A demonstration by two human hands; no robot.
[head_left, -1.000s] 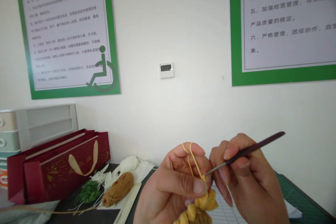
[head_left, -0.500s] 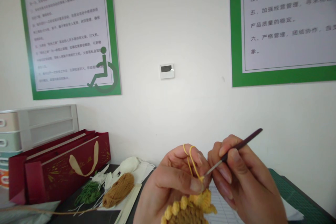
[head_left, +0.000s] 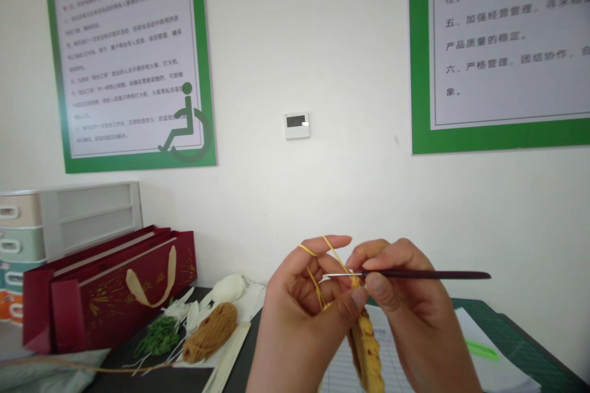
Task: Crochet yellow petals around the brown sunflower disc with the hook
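My left hand (head_left: 306,319) pinches the top edge of a yellow and brown crochet piece (head_left: 367,350), which hangs down between my hands. Yellow yarn (head_left: 338,253) loops over the raised left index finger and runs down to the work. In my right hand (head_left: 408,301), closed round its dark handle, is a crochet hook (head_left: 428,274). The hook lies almost level, its metal tip pointing left past the top stitch, close above the left thumb. Part of the piece is hidden by the left thumb and palm.
At left stand dark red gift bags (head_left: 124,295) before a drawer unit (head_left: 92,215). A brown yarn skein (head_left: 211,331), green yarn (head_left: 159,334) and white yarn (head_left: 229,288) lie on the table. Paper sheets (head_left: 343,362) and a green cutting mat (head_left: 520,344) are beneath and right of my hands.
The crochet hook has swung from a steep slant to nearly level, its tip now farther left. The crochet piece has turned edge-on, and my left index finger has straightened.
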